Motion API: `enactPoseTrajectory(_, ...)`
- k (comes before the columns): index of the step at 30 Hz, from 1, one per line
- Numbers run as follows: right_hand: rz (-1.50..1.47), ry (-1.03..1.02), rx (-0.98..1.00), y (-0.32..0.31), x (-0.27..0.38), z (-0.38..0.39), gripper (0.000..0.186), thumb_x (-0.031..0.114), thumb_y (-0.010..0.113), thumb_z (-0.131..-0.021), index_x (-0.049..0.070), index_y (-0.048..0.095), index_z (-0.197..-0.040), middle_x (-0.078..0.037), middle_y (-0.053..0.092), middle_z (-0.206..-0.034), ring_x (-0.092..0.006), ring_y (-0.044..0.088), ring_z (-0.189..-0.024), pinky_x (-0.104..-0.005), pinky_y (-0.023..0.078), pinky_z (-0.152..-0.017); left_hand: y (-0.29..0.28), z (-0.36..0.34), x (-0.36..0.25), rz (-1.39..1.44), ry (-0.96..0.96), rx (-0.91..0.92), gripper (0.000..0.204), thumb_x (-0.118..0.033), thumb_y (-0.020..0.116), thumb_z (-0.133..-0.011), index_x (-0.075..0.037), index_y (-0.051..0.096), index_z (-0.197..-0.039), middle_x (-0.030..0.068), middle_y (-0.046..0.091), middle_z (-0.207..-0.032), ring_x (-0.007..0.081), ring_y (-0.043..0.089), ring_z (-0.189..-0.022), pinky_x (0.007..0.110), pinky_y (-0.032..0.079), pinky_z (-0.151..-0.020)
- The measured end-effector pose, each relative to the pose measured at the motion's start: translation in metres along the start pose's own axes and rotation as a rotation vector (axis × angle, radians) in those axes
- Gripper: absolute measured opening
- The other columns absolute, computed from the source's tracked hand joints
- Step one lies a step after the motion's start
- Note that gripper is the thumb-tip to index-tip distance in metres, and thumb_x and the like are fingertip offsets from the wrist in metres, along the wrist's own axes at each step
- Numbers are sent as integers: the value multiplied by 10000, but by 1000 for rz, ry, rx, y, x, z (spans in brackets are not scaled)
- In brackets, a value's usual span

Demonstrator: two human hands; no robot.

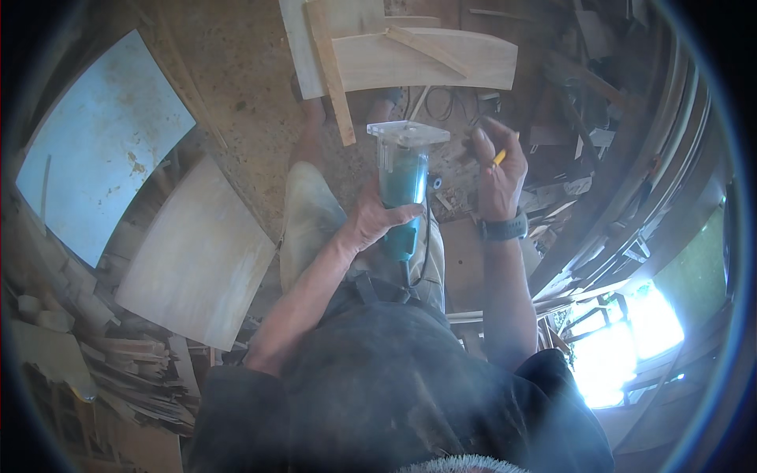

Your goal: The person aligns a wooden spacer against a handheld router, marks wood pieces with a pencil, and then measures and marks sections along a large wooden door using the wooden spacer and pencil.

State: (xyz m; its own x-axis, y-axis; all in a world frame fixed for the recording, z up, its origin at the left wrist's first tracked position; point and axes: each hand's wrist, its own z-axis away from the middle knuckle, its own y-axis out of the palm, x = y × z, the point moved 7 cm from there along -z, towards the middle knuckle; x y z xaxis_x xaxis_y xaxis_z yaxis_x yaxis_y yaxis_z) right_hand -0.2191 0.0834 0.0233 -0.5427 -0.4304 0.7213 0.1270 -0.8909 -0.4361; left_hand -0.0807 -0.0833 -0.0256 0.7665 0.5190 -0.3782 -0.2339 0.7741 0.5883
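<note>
My left hand (371,216) is wrapped round the teal body of a trim router (408,177). The tool stands upright before my torso, its clear square base (408,134) on top and its dark cord (430,248) running off from the lower end. To its right, apart from it, my right hand (502,177) is raised with the fingers curled. Out of those fingers sticks a short yellow piece (499,158); most of it is hidden, so its kind does not show. The right fingertips look slightly blurred.
Ahead lie pale boards (434,61) with a narrow wood strip (330,75) across them. At left are a bluish-white panel (102,142) and a plywood sheet (201,256). Stacked offcuts (138,370) sit at lower left; long curved-looking strips (646,189) line the right. Scraps litter the floor.
</note>
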Motion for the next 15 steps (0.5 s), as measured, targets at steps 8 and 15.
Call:
enactPoseTrajectory(8,21,-12,265,21,23,-36,429,238,795,-894,-26,657,-1203,-122,716,-1087,-168,695,-958,-293,549,-849,7,4,5,-22,22,23,665,-293,882,-762,-40,570,-1292,44,653,-1069,139,626,-973,318,518,-862)
enactPoseTrajectory(15,-116,-12,196,20,9,-23,532,342,707,-959,-47,578,-1297,-160,715,-1096,-199,700,-993,-301,549,-845,11,-5,3,-100,63,-37,669,-299,870,-769,-41,554,-1299,54,656,-1074,152,631,-969,322,522,-867)
